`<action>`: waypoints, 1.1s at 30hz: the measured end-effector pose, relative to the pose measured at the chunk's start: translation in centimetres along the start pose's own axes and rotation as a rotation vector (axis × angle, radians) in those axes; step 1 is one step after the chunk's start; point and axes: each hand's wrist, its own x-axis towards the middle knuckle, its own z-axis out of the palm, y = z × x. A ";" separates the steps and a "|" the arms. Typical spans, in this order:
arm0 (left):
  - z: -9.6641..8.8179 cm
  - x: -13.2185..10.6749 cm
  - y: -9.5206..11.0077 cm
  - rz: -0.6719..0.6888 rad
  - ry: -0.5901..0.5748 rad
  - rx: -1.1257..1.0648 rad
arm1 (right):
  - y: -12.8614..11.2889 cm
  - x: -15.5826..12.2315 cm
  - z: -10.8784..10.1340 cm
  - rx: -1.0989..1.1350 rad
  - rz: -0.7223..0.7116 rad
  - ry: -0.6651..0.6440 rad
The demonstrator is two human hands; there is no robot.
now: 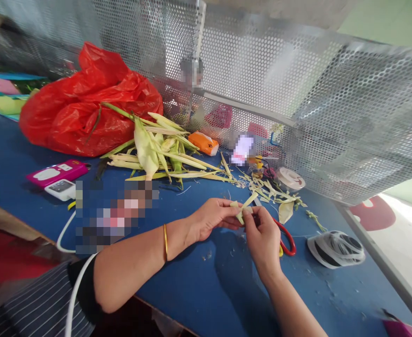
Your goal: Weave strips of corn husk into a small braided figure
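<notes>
Both of my hands meet over the blue table (198,281), pinching a small folded piece of pale green corn husk (241,216) between the fingertips. My left hand (218,217), below a gold bangle (165,242), comes in from the left and is closed on one side of the piece. My right hand (263,236) grips its other side between thumb and fingers. Scissors (290,243) with red and yellow handles lie just behind my right hand, partly hidden by it. Husk scraps (285,211) are scattered beyond the hands.
A heap of corn husks (148,152) rests before a red plastic bag (86,107). Near the mesh partition (255,70) are an orange tissue pack (203,142), a lit phone (242,150) and a tape roll (290,179). A wrapped black-and-white spool (336,249) sits right. A white cable (73,299) crosses my left arm.
</notes>
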 end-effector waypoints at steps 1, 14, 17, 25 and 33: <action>0.0 0.0 0.0 0.008 -0.001 0.008 | 0.0 0.0 0.0 0.007 -0.003 -0.003; 0.4 0.2 0.0 0.053 0.180 0.118 | -1.0 -0.3 0.5 0.151 0.109 -0.062; 0.2 0.3 -0.1 0.027 0.215 0.088 | -1.0 -0.3 0.6 0.255 0.171 -0.078; -0.6 0.7 0.6 0.118 0.309 0.138 | -1.4 -0.7 -0.3 0.193 -0.056 -0.159; -0.9 0.9 0.6 0.182 0.295 0.237 | -1.5 0.4 -2.0 0.083 -0.398 -0.403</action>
